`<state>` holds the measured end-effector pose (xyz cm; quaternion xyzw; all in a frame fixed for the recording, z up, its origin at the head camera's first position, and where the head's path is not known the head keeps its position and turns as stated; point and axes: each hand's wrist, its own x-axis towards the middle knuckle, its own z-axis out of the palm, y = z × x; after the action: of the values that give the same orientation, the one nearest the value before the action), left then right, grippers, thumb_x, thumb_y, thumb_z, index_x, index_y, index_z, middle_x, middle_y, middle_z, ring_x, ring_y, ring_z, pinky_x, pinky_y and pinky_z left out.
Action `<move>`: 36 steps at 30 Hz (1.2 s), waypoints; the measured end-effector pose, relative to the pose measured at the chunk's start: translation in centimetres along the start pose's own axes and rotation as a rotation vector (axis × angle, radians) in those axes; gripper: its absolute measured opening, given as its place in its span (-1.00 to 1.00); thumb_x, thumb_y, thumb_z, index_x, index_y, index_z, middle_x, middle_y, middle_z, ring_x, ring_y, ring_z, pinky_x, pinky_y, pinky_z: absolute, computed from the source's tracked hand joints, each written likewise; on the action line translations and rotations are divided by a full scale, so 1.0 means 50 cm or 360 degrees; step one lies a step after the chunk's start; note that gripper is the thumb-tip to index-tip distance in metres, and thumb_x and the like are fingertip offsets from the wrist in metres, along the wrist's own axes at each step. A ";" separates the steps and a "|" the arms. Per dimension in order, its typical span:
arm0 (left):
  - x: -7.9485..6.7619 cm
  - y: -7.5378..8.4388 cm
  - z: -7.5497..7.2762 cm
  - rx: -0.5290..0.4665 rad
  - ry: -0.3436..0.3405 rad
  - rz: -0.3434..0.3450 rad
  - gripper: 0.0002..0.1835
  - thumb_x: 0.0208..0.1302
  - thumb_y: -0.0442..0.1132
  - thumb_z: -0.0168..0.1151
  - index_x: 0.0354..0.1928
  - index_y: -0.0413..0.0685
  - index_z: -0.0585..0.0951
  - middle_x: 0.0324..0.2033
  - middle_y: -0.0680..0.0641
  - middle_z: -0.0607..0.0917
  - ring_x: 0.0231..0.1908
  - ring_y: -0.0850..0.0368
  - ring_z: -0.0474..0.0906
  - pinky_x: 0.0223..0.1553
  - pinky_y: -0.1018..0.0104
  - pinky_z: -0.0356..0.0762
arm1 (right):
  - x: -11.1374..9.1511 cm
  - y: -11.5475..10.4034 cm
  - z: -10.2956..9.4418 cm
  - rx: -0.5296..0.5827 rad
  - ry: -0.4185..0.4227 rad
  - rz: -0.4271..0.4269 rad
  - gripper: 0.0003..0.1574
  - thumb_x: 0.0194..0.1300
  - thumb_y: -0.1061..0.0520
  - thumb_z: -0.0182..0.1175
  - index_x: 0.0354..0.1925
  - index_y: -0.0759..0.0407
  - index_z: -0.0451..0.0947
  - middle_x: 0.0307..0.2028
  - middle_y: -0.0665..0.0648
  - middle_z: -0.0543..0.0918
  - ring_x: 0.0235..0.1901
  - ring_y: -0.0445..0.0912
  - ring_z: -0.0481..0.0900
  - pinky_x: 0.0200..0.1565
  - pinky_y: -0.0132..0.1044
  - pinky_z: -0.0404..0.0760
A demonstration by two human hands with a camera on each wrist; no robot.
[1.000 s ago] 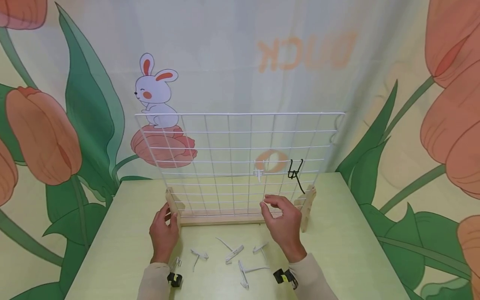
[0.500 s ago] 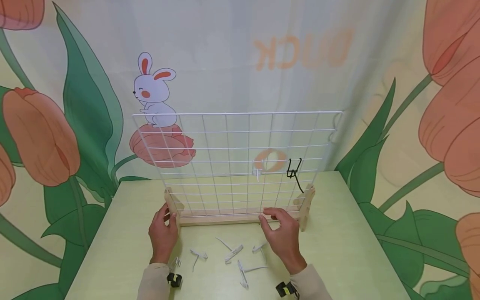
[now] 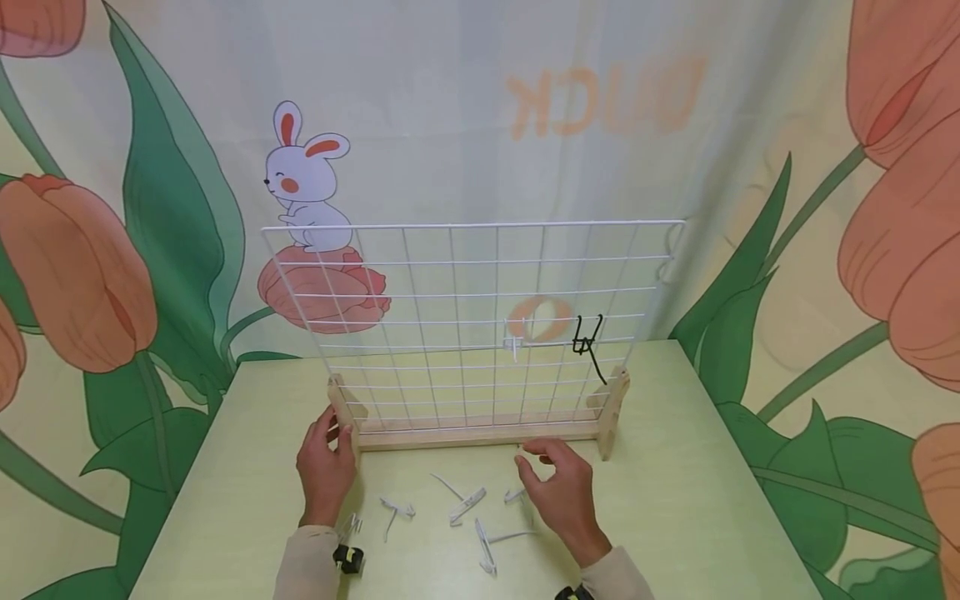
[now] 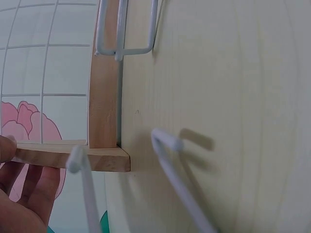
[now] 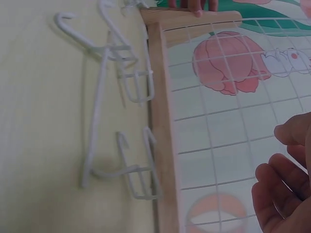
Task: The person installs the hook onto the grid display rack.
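A white wire grid panel (image 3: 450,226) stands upright in a wooden stand (image 3: 480,437). My left hand (image 3: 326,471) holds the stand's left upright (image 3: 342,406); in the left wrist view its thumb and fingers pinch the wooden piece (image 4: 97,160) from two sides. My right hand (image 3: 564,496) hovers in front of the stand, thumb and fingers loosely bent with a gap between them and nothing held. Under its fingertips lies a white wire hook (image 3: 513,497), partly hidden by the hand. A black hook (image 3: 583,345) and a white hook (image 3: 513,342) hang on the grid's right half.
Several more white hooks lie on the pale table (image 3: 202,500), among them one near the middle (image 3: 468,506), one at the front (image 3: 486,550) and one toward the left (image 3: 397,508). Behind the table hangs a printed curtain (image 3: 420,108) with tulips and a rabbit.
My right hand has come down and toward me from in front of the grid to just above a loose hook. The left hand keeps its hold on the stand.
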<state>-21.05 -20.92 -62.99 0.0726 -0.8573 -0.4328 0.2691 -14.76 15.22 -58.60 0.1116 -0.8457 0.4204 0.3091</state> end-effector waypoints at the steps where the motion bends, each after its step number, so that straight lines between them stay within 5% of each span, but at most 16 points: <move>1: 0.000 0.000 0.000 0.0001 -0.0002 -0.0001 -0.51 0.51 -0.34 0.28 0.42 -0.17 0.52 0.16 -0.32 0.69 0.05 -0.34 0.76 -0.05 -0.21 0.76 | -0.006 0.004 0.002 0.0003 -0.0007 0.0012 -0.72 0.06 0.27 0.63 -0.23 0.13 0.78 -0.25 -0.02 0.82 -0.25 -0.11 0.79 -0.21 -0.25 0.80; 7: 0.000 0.001 -0.004 0.0009 0.0011 0.0014 -0.52 0.50 -0.35 0.28 0.41 -0.17 0.54 0.14 -0.32 0.70 0.04 -0.33 0.76 -0.07 -0.21 0.77 | -0.043 0.029 0.017 -0.0007 -0.0113 0.0124 -0.71 0.07 0.24 0.63 -0.24 0.02 0.77 -0.28 -0.06 0.82 -0.25 -0.13 0.79 -0.23 -0.17 0.81; 16: -0.001 -0.002 -0.002 0.0013 -0.0001 -0.0007 -0.52 0.51 -0.34 0.27 0.42 -0.14 0.53 0.16 -0.30 0.70 0.05 -0.33 0.76 -0.06 -0.20 0.77 | -0.080 0.051 0.025 -0.0100 -0.0301 0.0294 -0.77 0.12 0.20 0.61 -0.24 0.14 0.78 -0.30 -0.02 0.82 -0.25 -0.11 0.78 -0.21 -0.12 0.81; 27: 0.000 -0.001 -0.001 0.0004 -0.0008 -0.0011 -0.52 0.51 -0.33 0.27 0.42 -0.13 0.53 0.16 -0.29 0.70 0.06 -0.32 0.76 -0.05 -0.20 0.77 | -0.098 0.073 0.023 -0.0220 -0.0400 0.0425 -0.81 0.15 0.20 0.59 -0.29 0.02 0.75 -0.31 0.02 0.81 -0.26 -0.10 0.76 -0.21 -0.31 0.73; 36: -0.001 0.000 -0.001 0.0009 -0.0010 -0.0017 -0.51 0.52 -0.32 0.27 0.43 -0.14 0.52 0.17 -0.30 0.69 0.06 -0.33 0.76 -0.04 -0.20 0.76 | -0.106 0.081 0.027 -0.0286 -0.0491 0.0518 -0.81 0.14 0.12 0.60 -0.31 -0.05 0.75 -0.32 -0.14 0.80 -0.26 -0.25 0.73 -0.15 -0.26 0.72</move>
<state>-21.01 -20.94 -62.99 0.0767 -0.8589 -0.4320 0.2640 -13.01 16.30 -65.08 0.0086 -0.9237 0.3659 0.1132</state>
